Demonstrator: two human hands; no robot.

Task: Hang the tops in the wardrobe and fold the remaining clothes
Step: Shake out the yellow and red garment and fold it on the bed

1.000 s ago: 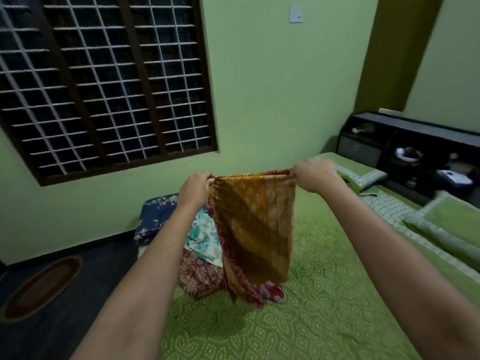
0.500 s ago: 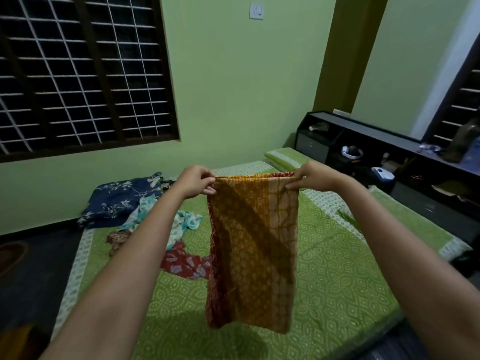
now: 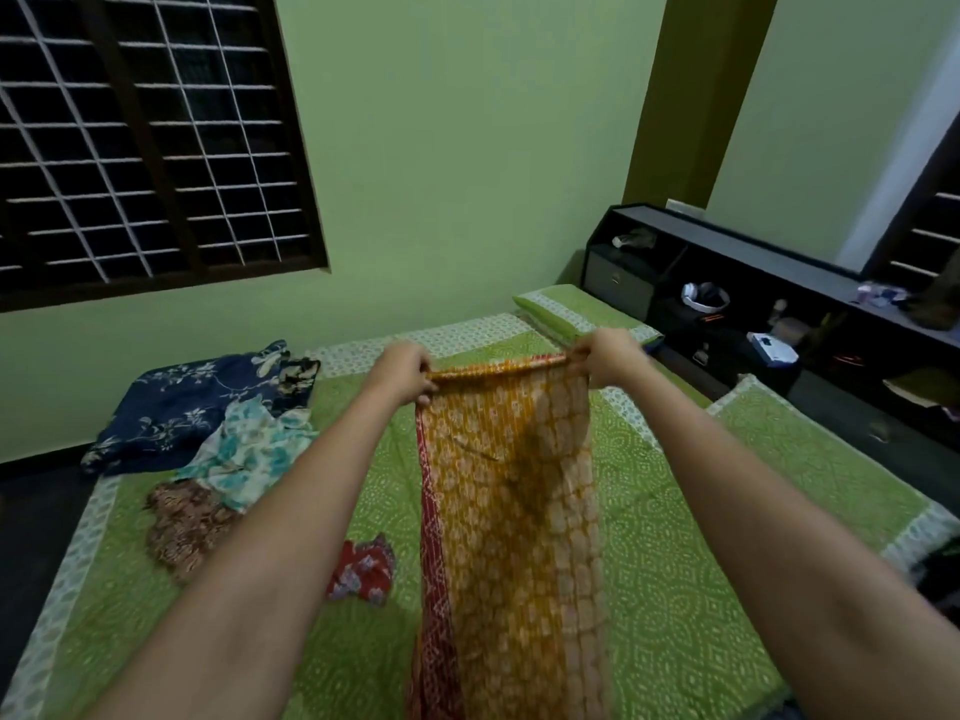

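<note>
While left hand (image 3: 402, 374) and right hand (image 3: 605, 356) pinch top corners of orange printed cloth (image 3: 511, 511), it hangs over green bed (image 3: 701, 537). Risks: pinch slips, edge sags, fold goes crooked; hem drags onto red garment (image 3: 363, 569).

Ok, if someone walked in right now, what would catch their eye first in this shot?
First, the orange patterned cloth with a red border, held up mid-frame by the left hand and right hand, each gripping a top corner. Next, the loose clothes on the green bedspread's left side: a navy floral garment, a teal floral piece, and a small red one.
</note>
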